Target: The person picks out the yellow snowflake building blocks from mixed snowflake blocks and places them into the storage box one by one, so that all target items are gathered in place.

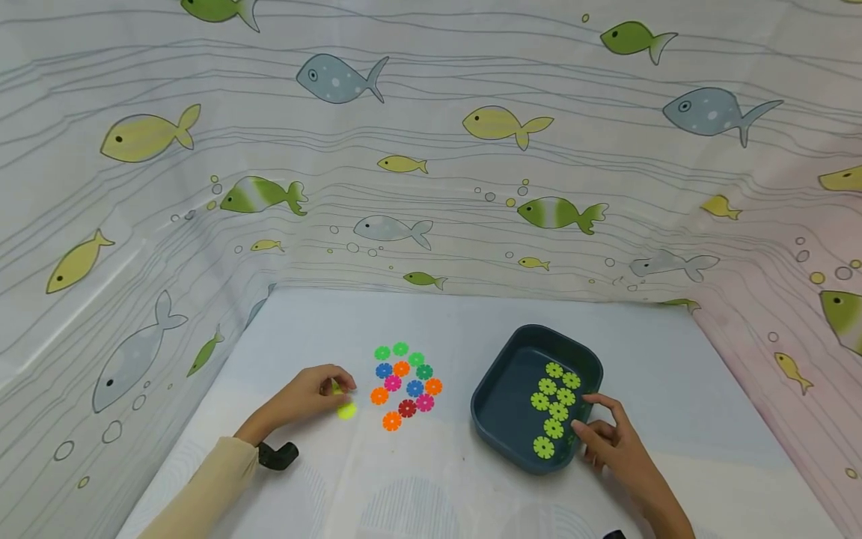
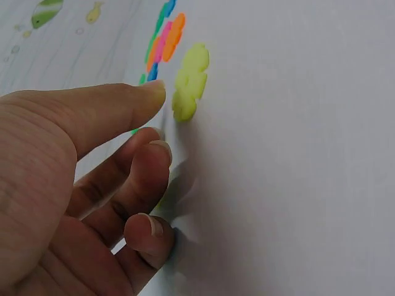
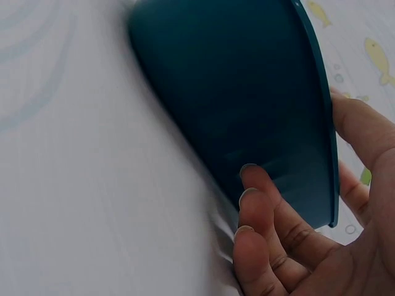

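Note:
My left hand [image 1: 311,391] hovers close over the table at the left, fingers loosely bent and the thumb apart from them. A yellow notched disc [image 2: 191,83] lies just past the thumb tip, and a second yellow piece [image 1: 336,388] shows partly hidden behind the fingers. Nothing appears between the fingertips in the left wrist view. With my right hand [image 1: 618,443] I hold the right wall of a dark blue-green tub [image 1: 506,400]; thumb and fingers are at its rim and outer side [image 3: 247,92]. Inside the tub lie several yellow-green notched discs [image 1: 558,411], gathered toward its right side.
Between the left hand and the tub, several notched discs in orange [image 1: 392,421], blue [image 1: 414,388], green [image 1: 400,349], pink [image 1: 425,403] and dark red [image 1: 407,408] lie loosely grouped on the white table [image 1: 444,322]. A fish-printed curtain [image 1: 431,247] encloses the back and sides.

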Available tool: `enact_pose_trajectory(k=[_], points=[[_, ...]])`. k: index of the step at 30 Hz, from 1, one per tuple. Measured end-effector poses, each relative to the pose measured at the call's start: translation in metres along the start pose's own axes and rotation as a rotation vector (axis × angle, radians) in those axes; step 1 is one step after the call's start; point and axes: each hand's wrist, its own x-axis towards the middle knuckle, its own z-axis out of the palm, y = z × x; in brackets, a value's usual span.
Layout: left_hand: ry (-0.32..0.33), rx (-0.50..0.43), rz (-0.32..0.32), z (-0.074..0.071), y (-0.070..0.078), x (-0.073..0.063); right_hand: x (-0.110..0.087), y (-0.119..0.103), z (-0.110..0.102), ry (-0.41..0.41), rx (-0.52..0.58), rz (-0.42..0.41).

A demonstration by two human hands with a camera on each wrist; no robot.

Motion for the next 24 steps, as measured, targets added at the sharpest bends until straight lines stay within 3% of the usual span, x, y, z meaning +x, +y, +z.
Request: enact_pose_trajectory(k=[8, 24], points=[[0.068, 0.026, -0.035, -0.0059, -0.0042, -0.0072, -0.0004, -0.001, 0.0, 0.003, -0.01, -0.006], [0.095, 0.069, -0.108, -0.009, -0.0077, -0.006, -0.001, 0.0005, -0.0014, -0.004, 0.0, 0.005]])
